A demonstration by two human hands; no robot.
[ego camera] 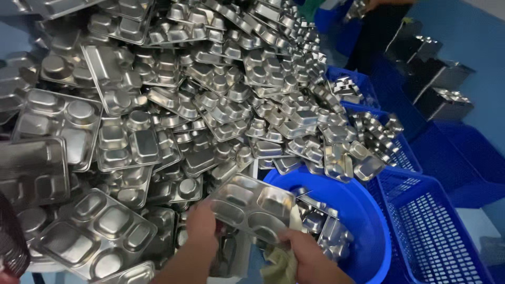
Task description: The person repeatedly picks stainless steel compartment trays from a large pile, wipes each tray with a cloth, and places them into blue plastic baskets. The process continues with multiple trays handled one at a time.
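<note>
So the left hand (202,223) has the steel compartment tray (253,206) pinched by its near left edge, fingers wrapped tight on the rim, and the tray sits tilted up over the lip of the round blue tub (368,221). The right hand (310,257) is at the tray's lower right corner, closed around a yellowish cloth (281,265) that's bunched under the palm and pressed against the tray's edge.

Judging by that, it's a wipe-down of this one tray, and a few things would make it go better. The tray is slick stamped steel with thin rims, so I'd keep the thumb on top and the fingers underneath rather than just squeezing the edge, otherwise it pivots the second the cloth pushes on it. Work the cloth into each well, since the corners of the compartments look like where stuff hides. Keep the tray angled toward the tub so drips fall in there, where more trays (321,221) already lie.

Main risk, I'd say, is the huge heap of trays (173,94) right behind it. It's loose and sloped, and some trays already hang over the blue slatted crates (426,221) on the right, so bumping it with an elbow could start a slide.
</note>
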